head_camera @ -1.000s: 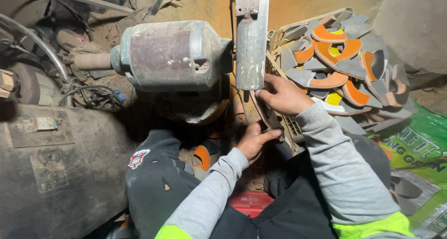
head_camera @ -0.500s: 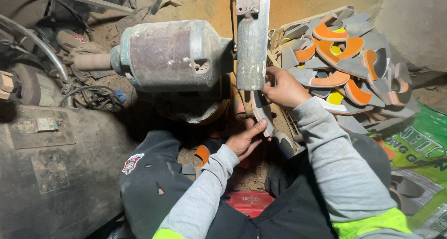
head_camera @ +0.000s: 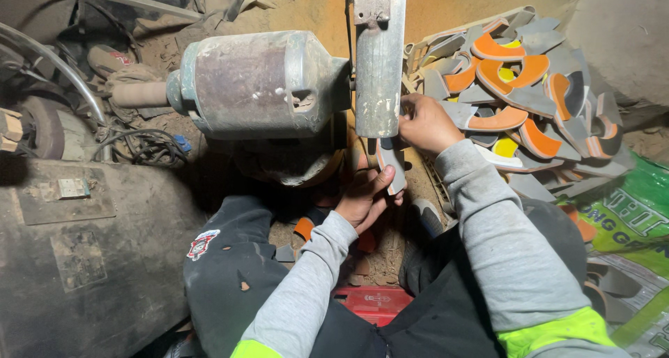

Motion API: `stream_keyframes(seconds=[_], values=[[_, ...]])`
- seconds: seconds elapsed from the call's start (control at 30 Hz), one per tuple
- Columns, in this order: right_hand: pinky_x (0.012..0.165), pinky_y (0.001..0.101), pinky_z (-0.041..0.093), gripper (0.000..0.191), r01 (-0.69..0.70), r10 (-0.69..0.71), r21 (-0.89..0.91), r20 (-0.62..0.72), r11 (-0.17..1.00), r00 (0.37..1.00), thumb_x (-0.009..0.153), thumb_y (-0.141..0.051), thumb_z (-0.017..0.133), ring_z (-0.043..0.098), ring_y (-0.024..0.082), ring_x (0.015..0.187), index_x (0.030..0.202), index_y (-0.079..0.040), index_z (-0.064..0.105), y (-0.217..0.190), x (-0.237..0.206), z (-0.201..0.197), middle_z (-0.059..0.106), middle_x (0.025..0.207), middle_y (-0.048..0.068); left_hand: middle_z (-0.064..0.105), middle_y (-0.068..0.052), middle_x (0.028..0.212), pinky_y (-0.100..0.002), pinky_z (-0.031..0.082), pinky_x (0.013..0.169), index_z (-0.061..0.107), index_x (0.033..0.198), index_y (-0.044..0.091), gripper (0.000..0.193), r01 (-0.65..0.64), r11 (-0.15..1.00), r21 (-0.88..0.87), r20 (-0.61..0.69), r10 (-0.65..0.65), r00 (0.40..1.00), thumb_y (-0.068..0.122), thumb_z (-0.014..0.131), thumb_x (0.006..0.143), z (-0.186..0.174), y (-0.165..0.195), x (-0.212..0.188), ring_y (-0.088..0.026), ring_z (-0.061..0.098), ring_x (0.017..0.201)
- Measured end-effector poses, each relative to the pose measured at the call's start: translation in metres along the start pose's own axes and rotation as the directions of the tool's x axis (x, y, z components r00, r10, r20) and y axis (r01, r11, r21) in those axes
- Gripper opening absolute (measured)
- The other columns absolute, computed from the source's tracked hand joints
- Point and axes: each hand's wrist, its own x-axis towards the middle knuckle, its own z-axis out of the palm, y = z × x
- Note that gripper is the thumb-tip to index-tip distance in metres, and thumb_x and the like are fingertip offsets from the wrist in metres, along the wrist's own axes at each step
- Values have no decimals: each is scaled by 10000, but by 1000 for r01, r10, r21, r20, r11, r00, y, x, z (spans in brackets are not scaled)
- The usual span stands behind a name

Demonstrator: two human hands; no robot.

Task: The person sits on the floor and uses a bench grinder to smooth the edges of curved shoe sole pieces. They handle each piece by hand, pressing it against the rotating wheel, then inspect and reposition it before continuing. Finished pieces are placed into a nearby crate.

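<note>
I'd keep my left hand (head_camera: 364,199) and right hand (head_camera: 426,123) both clamped on the grey sole piece (head_camera: 391,164) between them, pressing it evenly against the grinder belt (head_camera: 380,65) (fingertips clear).

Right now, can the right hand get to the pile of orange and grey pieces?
Probably yes. The right hand is up at the grey piece by the belt, and the pile of orange and grey pieces lies right beside it with nothing between them.
</note>
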Motion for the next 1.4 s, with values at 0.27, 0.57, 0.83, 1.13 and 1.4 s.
stream_keyframes(seconds=[0.27,0.57,0.83,1.13,1.4], values=[[721,330,564,487,-98,98,15,-1,995,995,878,-232,684,704,213,772,1212,120,647,8,9,3,742,886,213,636,-98,891,-333,510,750,616,1063,-3,408,18,1000,-17,-13,-19,1000,379,719,968,-1,3,10,-183,595,815],[756,333,571,464,55,-57,-65,-40,996,998,872,-198,672,735,231,801,1199,132,665,-3,1,1,734,904,230,640,-90,893,-341,519,746,617,1084,26,348,-32,999,4,3,32,999,339,719,973,4,1,1,-185,614,833],[555,323,532,504,-100,83,95,167,990,983,883,-147,673,651,168,574,1329,66,581,-52,-37,-16,685,717,125,657,-46,970,-324,544,859,626,1115,93,278,-1,1000,-5,20,1,1000,326,704,984,6,-40,-11,-148,639,926],[819,300,550,452,112,-249,270,552,956,796,918,-75,637,640,135,892,1363,-34,569,-79,-76,-73,672,1018,86,707,-190,1053,-424,536,921,656,1089,-12,443,56,492,869,-260,358,897,275,874,831,58,-83,-32,-317,691,985],[1044,322,491,439,107,-254,267,613,958,748,920,-83,597,624,160,1201,1358,-73,606,-76,-89,-109,682,1270,57,585,-255,1166,-467,499,950,489,1189,-43,596,-127,345,930,-92,553,828,144,809,723,71,-58,-43,-436,589,1114]])
